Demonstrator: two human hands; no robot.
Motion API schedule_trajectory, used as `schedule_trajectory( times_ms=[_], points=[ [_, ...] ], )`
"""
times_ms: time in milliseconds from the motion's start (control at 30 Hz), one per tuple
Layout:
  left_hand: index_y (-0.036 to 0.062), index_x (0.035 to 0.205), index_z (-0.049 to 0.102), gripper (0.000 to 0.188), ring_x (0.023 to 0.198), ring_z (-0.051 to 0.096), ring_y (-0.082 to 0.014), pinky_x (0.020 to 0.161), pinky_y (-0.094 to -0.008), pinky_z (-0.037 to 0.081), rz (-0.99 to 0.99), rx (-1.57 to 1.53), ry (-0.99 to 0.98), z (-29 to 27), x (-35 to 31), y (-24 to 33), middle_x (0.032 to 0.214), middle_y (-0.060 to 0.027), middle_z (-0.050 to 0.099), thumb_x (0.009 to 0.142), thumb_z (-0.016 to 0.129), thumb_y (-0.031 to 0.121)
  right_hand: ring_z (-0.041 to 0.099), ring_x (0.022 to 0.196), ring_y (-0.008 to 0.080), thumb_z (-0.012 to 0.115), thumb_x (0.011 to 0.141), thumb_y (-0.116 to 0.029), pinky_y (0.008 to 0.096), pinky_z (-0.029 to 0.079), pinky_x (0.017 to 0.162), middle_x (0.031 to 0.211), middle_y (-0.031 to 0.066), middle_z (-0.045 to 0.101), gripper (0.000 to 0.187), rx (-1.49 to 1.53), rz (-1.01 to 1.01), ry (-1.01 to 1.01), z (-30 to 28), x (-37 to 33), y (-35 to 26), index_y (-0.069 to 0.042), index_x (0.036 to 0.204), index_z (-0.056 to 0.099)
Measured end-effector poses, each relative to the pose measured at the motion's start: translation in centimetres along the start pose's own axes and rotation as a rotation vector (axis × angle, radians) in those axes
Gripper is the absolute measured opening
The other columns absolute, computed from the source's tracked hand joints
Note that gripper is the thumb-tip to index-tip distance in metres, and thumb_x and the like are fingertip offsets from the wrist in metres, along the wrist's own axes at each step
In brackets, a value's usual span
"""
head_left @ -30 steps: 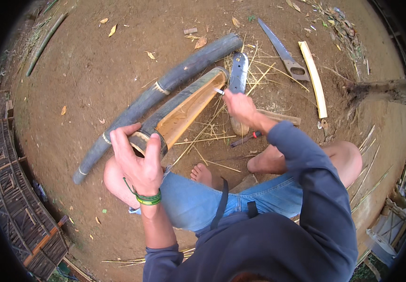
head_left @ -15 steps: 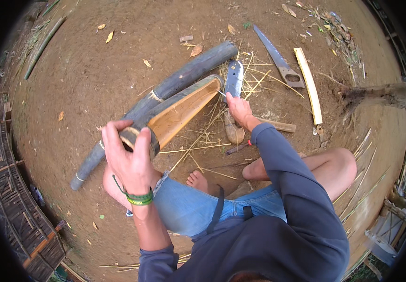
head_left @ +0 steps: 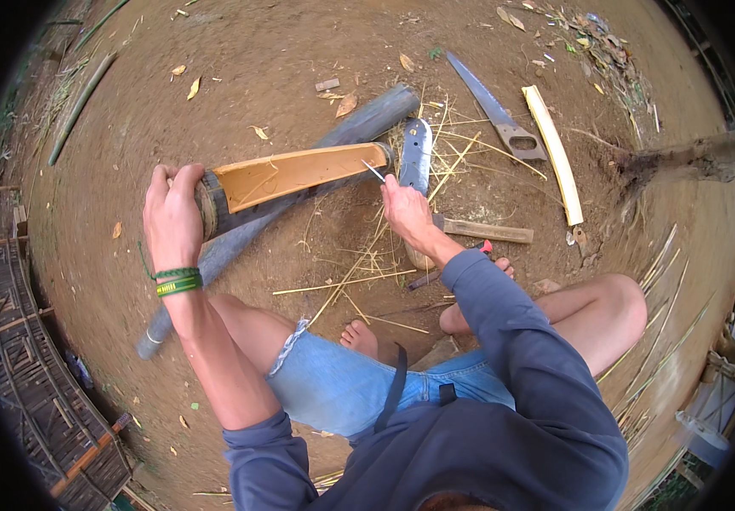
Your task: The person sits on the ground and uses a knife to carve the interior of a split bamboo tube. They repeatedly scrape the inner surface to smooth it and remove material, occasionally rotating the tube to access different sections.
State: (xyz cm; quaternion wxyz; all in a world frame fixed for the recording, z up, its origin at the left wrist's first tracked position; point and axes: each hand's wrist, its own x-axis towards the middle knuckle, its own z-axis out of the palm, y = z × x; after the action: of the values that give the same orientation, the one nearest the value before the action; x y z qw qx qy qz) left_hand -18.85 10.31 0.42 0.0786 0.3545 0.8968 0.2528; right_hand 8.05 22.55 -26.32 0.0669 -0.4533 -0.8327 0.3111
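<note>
My left hand (head_left: 172, 217) grips the near left end of a bamboo section (head_left: 299, 175), its fingers wrapped over the rim. One side of the section is cut away, and the pale, hollow inside faces up. In my right hand (head_left: 410, 211) is a thin metal tool (head_left: 373, 171), its shaft pointing into the right end of the opening. Its handle is hidden in my fist, so I cannot tell its exact kind. Beneath the section lies a longer dark bamboo pole (head_left: 367, 117). A broad blade with holes (head_left: 416, 153) lies just beyond my right hand.
A handsaw (head_left: 493, 111) and a pale split bamboo strip (head_left: 553, 153) lie at the right, short of a tree trunk (head_left: 691, 159). A wooden-handled tool (head_left: 488, 231) rests beside my right forearm. Thin bamboo slivers (head_left: 346, 285) are scattered before my bare foot (head_left: 359, 338).
My left hand has swung the section's near end away from me and to the left, and its opening has turned more upward. My right hand has shifted slightly left and nearer with the tool.
</note>
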Motion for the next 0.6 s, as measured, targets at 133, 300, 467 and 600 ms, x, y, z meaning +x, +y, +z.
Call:
schedule_trajectory(
  times_ms=[133, 300, 467, 600],
  points=[
    [0.0025, 0.102, 0.066, 0.029, 0.098, 0.062, -0.0392, 0.086, -0.0425, 0.047, -0.001, -0.081, 0.025, 0.0, -0.5, 1.3, 0.100, -0.0197, 0.066, 0.090, 0.062, 0.028, 0.069, 0.081, 0.0493, 0.044, 0.101, -0.015, 0.0580, 0.056, 0.072, 0.082, 0.0284, 0.069, 0.016, -0.110, 0.074, -0.073, 0.2, 1.6, 4.2, -0.003, 0.108, 0.053],
    [0.0011, 0.097, 0.064, 0.032, 0.093, 0.062, -0.0396, 0.082, -0.0437, 0.048, 0.018, -0.096, 0.044, 0.0, -0.4, 3.8, 0.097, -0.0195, 0.066, 0.086, 0.065, 0.031, 0.068, 0.080, 0.0489, 0.044, 0.105, -0.023, 0.0586, 0.054, 0.073, 0.081, 0.0274, 0.068, 0.022, -0.093, 0.027, -0.111, 0.0, 2.7, 6.2, -0.003, 0.108, 0.052],
    [0.0017, 0.096, 0.062, 0.032, 0.088, 0.062, -0.0389, 0.077, -0.0446, 0.047, 0.162, -0.040, 0.040, 0.1, -0.2, 4.9, 0.095, -0.0184, 0.064, 0.084, 0.067, 0.031, 0.066, 0.085, 0.0492, 0.048, 0.106, -0.033, 0.0598, 0.050, 0.079, 0.084, 0.0273, 0.067, 0.030, 0.013, 0.014, -0.228, -3.9, 5.4, 6.7, -0.003, 0.106, 0.053],
    [0.0017, 0.096, 0.060, 0.032, 0.080, 0.058, -0.0353, 0.072, -0.0437, 0.046, 0.245, -0.039, 0.039, 0.2, -0.9, 6.3, 0.089, -0.0167, 0.059, 0.082, 0.068, 0.029, 0.066, 0.089, 0.0475, 0.046, 0.107, -0.036, 0.0566, 0.051, 0.082, 0.087, 0.0261, 0.068, 0.036, -0.089, -0.101, -0.272, -3.3, 6.9, 8.5, -0.003, 0.104, 0.058]
  ],
)
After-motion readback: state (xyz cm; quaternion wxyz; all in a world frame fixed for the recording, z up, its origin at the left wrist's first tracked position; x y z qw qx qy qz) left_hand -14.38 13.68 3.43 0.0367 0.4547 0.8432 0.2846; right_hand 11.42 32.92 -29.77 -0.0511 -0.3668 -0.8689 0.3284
